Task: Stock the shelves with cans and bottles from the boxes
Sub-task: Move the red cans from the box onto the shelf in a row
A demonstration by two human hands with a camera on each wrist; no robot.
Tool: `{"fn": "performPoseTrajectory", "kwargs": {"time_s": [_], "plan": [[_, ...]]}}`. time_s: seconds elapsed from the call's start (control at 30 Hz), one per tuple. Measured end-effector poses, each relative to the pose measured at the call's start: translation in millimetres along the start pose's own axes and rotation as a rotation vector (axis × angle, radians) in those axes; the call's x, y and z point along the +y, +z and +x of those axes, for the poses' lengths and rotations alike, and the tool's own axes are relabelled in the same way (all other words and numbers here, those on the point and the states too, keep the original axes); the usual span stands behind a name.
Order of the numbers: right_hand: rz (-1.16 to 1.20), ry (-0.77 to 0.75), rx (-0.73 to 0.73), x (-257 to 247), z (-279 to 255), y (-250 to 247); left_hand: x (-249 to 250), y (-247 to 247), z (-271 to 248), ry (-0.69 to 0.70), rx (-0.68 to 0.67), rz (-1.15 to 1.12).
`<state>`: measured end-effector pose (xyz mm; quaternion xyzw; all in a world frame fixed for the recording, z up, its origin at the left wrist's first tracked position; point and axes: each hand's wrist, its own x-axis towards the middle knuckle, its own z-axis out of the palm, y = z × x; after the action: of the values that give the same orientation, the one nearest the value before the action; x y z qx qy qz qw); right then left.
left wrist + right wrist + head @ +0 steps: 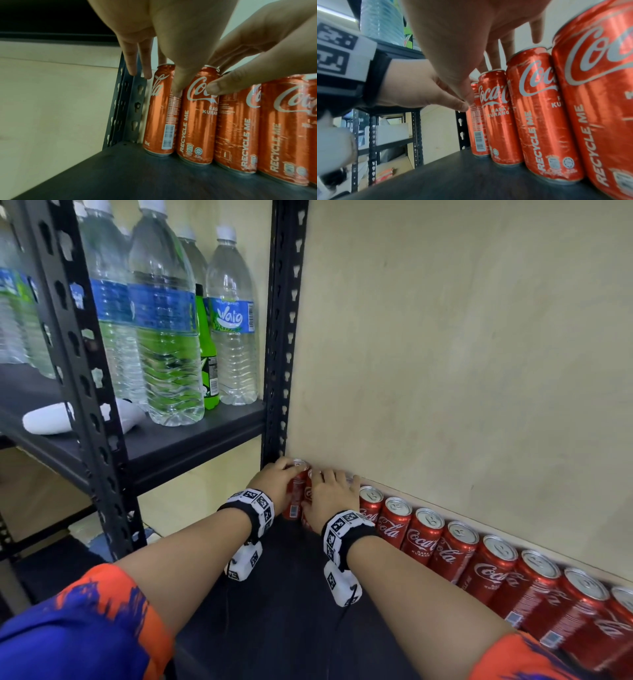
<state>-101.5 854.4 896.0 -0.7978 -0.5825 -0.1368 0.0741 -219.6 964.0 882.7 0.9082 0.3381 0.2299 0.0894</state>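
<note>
A row of red Coca-Cola cans [424,535] stands along the back of the dark shelf board [281,594]. My left hand [274,484] reaches down over the end can [159,115] in the corner by the post. Its thumb lies on the can's right side and its fingers hang over the top and left side. My right hand [330,494] covers the second can [197,121], thumb [212,89] on the logo and fingers [494,59] behind the rim. Both cans stand upright on the board, touching each other.
The black slotted post [284,337] and plywood back wall [462,354] close off the corner. The neighbouring rack's upper shelf holds water bottles [164,320], a green bottle [205,354] and a white object [48,419]. Bare shelf board lies in front of the cans.
</note>
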Motion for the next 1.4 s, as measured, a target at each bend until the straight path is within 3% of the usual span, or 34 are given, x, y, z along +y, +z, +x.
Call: {"fn": "performPoseTrajectory", "kwargs": {"time_s": [0.13, 0.33, 0.47, 0.6, 0.87, 1.2, 1.4], "plan": [[0.170, 0.017, -0.034, 3, -12, -24, 6, -22, -12, -0.027, -0.068, -0.030], [0.323, 0.037, -0.022, 22, -48, -63, 26, -73, -40, -0.099, -0.009, -0.053], [0.340, 0.065, -0.039, 30, -88, -86, 42, -106, -81, -0.077, -0.024, -0.006], [0.374, 0.094, -0.035, 31, -136, -109, 49, -127, -130, -0.138, -0.131, 0.023], [0.322, 0.221, -0.067, -5, -244, -146, 42, -154, -223, -0.087, -0.217, -0.067], [0.364, 0.512, -0.187, -56, -389, -145, 43, -136, -321, 0.046, -0.457, -0.182], [0.437, 0.553, -0.395, -67, -469, -124, 51, -101, -384, 0.160, -0.648, -0.257]]}}
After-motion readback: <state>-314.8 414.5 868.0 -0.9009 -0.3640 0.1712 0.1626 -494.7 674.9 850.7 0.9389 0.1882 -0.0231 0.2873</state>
